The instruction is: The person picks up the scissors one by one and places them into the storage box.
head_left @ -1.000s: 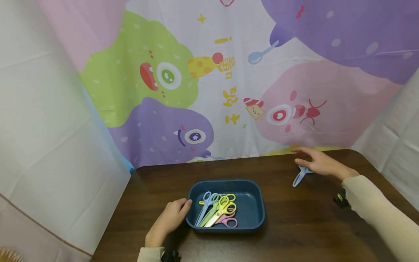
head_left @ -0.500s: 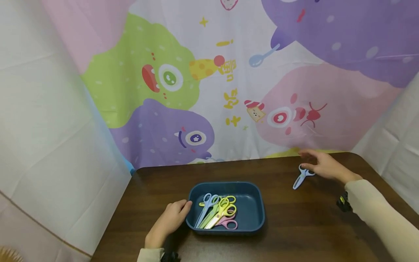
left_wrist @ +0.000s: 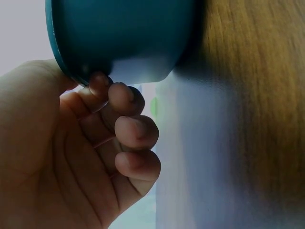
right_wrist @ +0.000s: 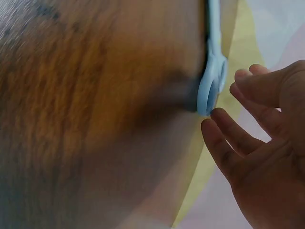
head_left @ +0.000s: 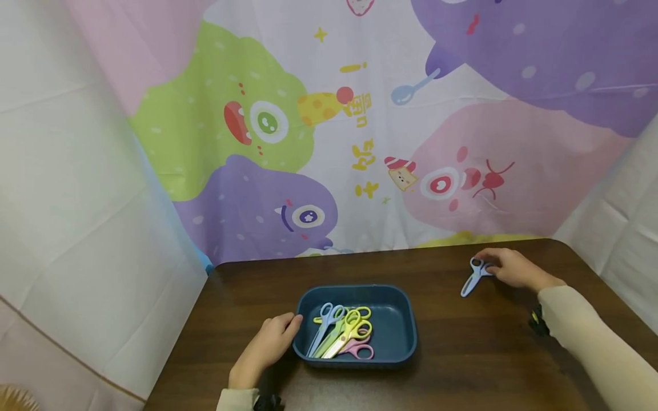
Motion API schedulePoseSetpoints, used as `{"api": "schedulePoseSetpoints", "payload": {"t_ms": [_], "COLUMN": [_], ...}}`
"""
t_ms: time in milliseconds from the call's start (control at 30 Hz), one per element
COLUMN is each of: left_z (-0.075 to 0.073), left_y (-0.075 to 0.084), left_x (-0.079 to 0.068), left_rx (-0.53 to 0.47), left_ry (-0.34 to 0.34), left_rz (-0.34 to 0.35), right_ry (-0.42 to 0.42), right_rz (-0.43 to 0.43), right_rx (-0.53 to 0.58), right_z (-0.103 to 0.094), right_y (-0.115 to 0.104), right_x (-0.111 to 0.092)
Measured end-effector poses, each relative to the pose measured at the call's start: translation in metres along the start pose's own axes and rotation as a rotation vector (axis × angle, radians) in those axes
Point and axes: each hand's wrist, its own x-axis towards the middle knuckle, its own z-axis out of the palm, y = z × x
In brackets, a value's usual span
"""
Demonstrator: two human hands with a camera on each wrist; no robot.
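Note:
A pair of light-blue scissors (head_left: 470, 284) lies on the table at the right, handles towards my right hand (head_left: 516, 269). In the right wrist view the fingers of this hand (right_wrist: 267, 129) are spread and gently bent beside the scissors' handle loops (right_wrist: 205, 95), with nothing held between them. My left hand (head_left: 267, 342) pinches the left rim of a dark-blue plastic box (head_left: 392, 331), thumb over the edge. The left wrist view has its index finger against the box's outer wall (left_wrist: 124, 38). Inside the box, several scissors are heaped: blue (head_left: 324, 325), green (head_left: 327, 341), yellow (head_left: 346, 331) and pink (head_left: 364, 352).
The dark wooden table (head_left: 442, 371) ends at a printed cartoon curtain (head_left: 370, 222) behind it. White cloth (head_left: 103, 200) hangs at both sides. A straw-coloured bristly thing (head_left: 15, 398) shows at the bottom left corner.
My right hand has come down closer to the light-blue scissors on the table, shifting slightly right. The left hand and the box stay where they were.

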Motion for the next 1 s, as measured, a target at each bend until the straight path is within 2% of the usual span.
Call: {"api": "schedulePoseSetpoints", "payload": {"t_ms": [300, 467, 733, 1000], "left_z": [-0.001, -0.001, 0.0, 0.0], "left_y": [0.001, 0.001, 0.0, 0.0], "left_x": [0.0, 0.0, 0.001, -0.002], "left_rx": [-0.002, -0.004, -0.007, -0.006], "left_ry": [0.0, -0.003, 0.001, 0.006], "left_rz": [-0.002, -0.001, -0.004, 0.011], "right_ry": [-0.063, -0.09, -0.009, -0.02], "right_rz": [0.018, 0.037, 0.036, 0.062], "right_rx": [0.008, -0.024, -0.035, 0.029], "right_z": [0.001, 0.005, 0.015, 0.019], "right_y": [0.002, 0.001, 0.001, 0.005], "right_x": [0.0, 0.0, 0.001, -0.001]}}
